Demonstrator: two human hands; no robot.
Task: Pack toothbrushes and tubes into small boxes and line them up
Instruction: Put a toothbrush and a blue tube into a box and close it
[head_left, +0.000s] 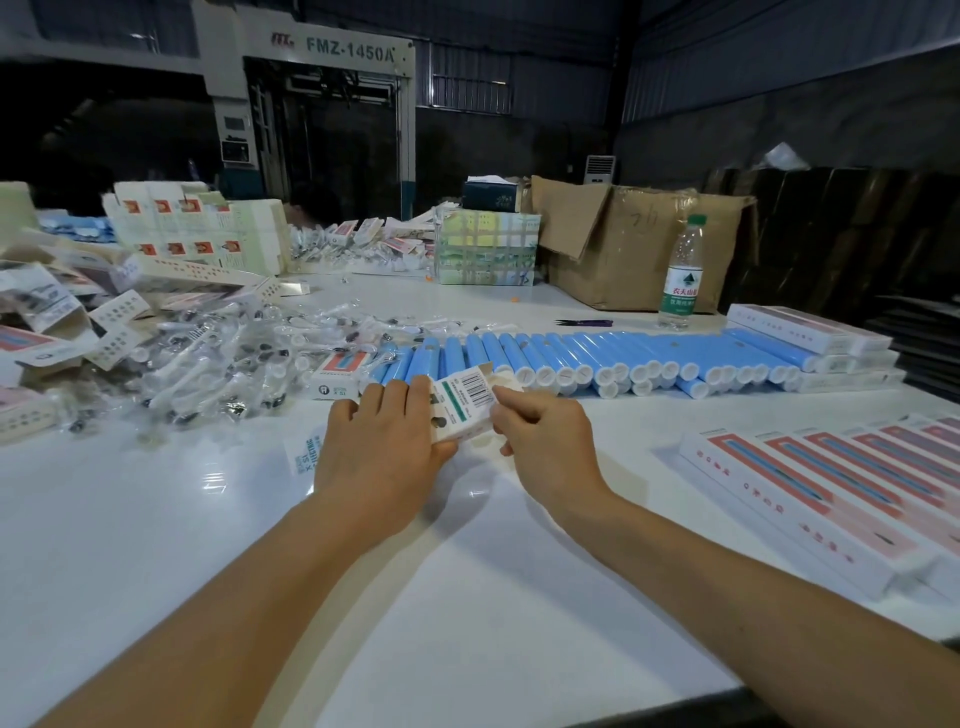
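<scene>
A small white box (464, 408) with a barcode and a green stripe is held between both hands above the white table (156, 519). My left hand (382, 441) grips its left side, thumb underneath. My right hand (543, 434) pinches its right end near the open flap. Beyond them a long row of blue tubes (597, 358) with white caps lies on the table. A heap of bagged toothbrush heads (218, 364) spreads to the left. Packed long white-and-red boxes (831, 499) lie lined up at the right.
Flat and folded box blanks (52, 312) pile up at far left. Another small box (340, 374) lies by the tubes. A water bottle (680, 275), purple scissors (584, 322), a cardboard carton (634, 244) and a taped box (485, 247) stand at the back. More white boxes (810, 332) are stacked far right.
</scene>
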